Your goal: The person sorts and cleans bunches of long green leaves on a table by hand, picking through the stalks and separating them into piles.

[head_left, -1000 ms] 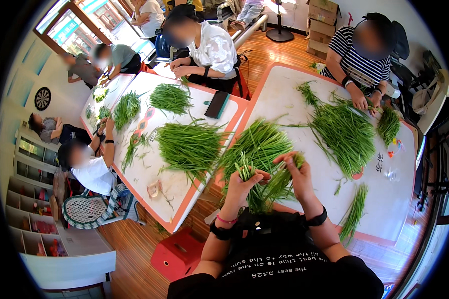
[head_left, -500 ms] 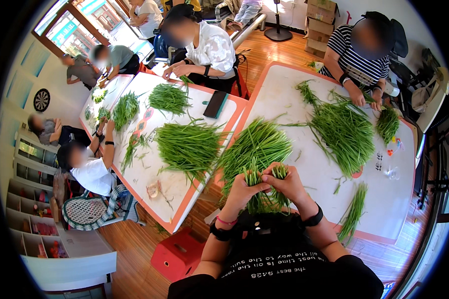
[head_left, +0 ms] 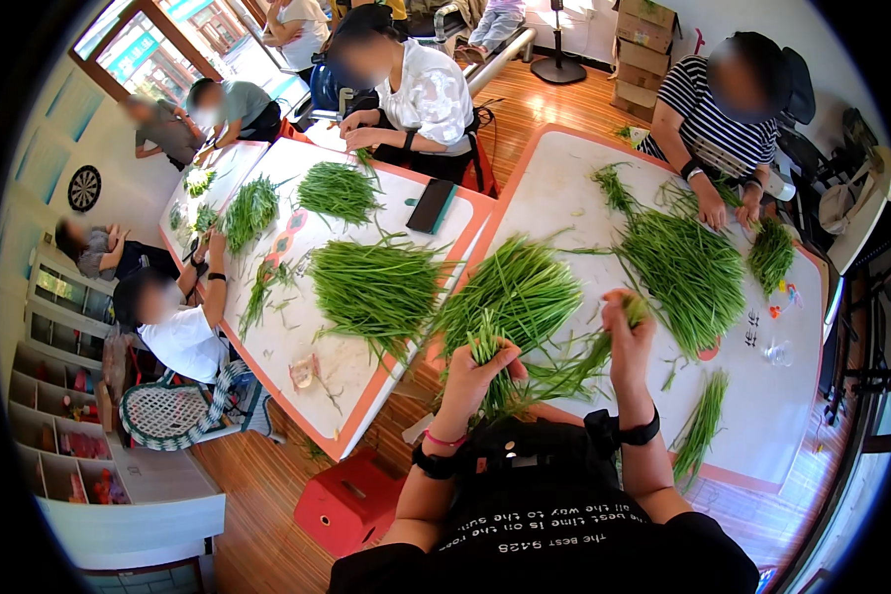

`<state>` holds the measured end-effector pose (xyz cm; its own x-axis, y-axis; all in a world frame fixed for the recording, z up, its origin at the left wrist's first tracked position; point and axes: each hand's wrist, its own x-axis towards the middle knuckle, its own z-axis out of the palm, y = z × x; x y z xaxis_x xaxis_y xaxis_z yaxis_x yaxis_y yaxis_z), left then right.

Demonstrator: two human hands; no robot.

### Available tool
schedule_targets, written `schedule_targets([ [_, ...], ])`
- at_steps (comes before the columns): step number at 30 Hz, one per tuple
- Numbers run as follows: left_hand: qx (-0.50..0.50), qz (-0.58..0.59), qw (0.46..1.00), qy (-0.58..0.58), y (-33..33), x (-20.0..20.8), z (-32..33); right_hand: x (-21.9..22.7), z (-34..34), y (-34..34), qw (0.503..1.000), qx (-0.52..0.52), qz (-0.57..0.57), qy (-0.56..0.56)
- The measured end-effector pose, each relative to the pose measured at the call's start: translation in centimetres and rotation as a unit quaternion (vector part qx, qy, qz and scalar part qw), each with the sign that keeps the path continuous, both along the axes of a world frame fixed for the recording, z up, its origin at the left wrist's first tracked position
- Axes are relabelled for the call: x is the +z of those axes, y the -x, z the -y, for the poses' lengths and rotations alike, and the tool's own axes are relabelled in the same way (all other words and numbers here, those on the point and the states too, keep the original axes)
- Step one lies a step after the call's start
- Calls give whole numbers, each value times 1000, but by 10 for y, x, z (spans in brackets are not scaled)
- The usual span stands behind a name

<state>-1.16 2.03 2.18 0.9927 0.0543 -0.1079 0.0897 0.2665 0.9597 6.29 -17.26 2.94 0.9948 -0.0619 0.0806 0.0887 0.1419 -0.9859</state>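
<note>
My left hand (head_left: 482, 374) is wrapped round a bunch of chive-like green stalks (head_left: 486, 337), held upright near the table's front edge. My right hand (head_left: 629, 340), apart from it to the right, is raised with its fingers closed on a second bunch of stalks (head_left: 595, 354). Those stalks droop to the left, towards my left hand. Just beyond both hands lies a broad heap of the same stalks (head_left: 520, 282) on the white table (head_left: 564, 178) with an orange border.
More stalks form a large pile (head_left: 683, 267) to the right and a small row (head_left: 701, 426) nearer me. Another heap (head_left: 376, 292) lies on the left table. A person in stripes (head_left: 715, 109) works across from me. A red stool (head_left: 351, 495) stands at lower left.
My hands were together over the stalks; now they are apart. The right hand has moved right and up with its bunch, while the left has stayed about where it was.
</note>
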Motion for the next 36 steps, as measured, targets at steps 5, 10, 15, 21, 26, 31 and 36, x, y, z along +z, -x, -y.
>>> schedule_targets([
  [5, -72, -24, 997, 2, 0, 0, 5, -1, -27, 18, 966, 246, -41, 69],
  [10, -78, -23, 996, -19, 1, -3, 5, 1, -32, 22, 957, 272, -98, -23],
  [15, 24, -27, 999, -3, -1, -2, 7, -5, -28, 12, 985, 147, -73, -60],
  [21, -26, -33, 998, -46, -3, -11, 3, -3, -32, 15, 982, 175, -64, -14],
  [26, -66, -42, 996, -42, -2, -3, 10, 1, -43, 24, 964, 245, -94, -41],
  [31, -53, -45, 998, 13, -1, -3, 4, -19, -37, 16, 984, 169, -57, 7],
  [36, 35, -28, 998, 45, 1, -5, 1, -15, -23, 7, 988, 79, -104, -81],
])
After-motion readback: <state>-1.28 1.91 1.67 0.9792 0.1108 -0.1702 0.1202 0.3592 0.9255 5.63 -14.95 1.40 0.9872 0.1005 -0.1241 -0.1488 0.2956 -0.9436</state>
